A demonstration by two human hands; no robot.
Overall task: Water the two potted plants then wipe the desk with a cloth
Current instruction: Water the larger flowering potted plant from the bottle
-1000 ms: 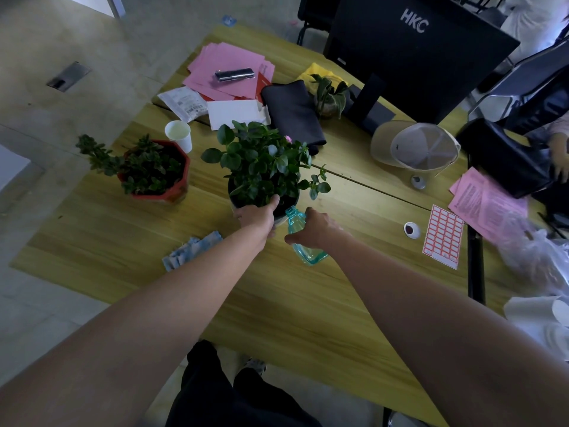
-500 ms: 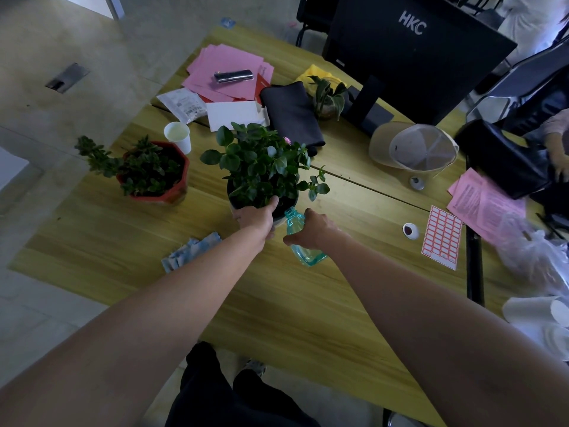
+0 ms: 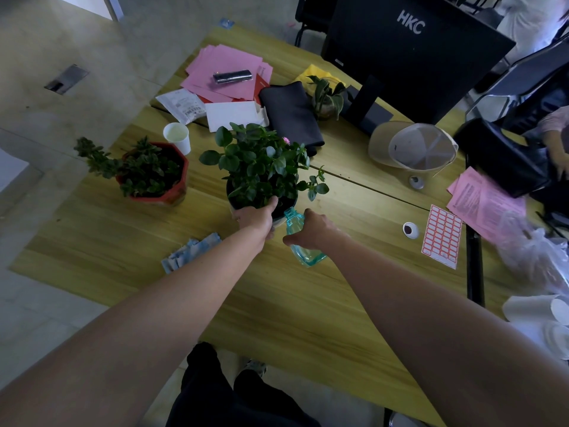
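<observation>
The left hand grasps the dark round pot; the right hand grasps a clear turquoise plastic bottle. The black monitor reads "HKC".

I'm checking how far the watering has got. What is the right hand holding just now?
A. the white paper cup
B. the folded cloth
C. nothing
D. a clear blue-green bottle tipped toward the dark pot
D: the right hand grips the clear blue-green bottle, its neck angled at the rim of the dark pot, which the left hand steadies.
</observation>
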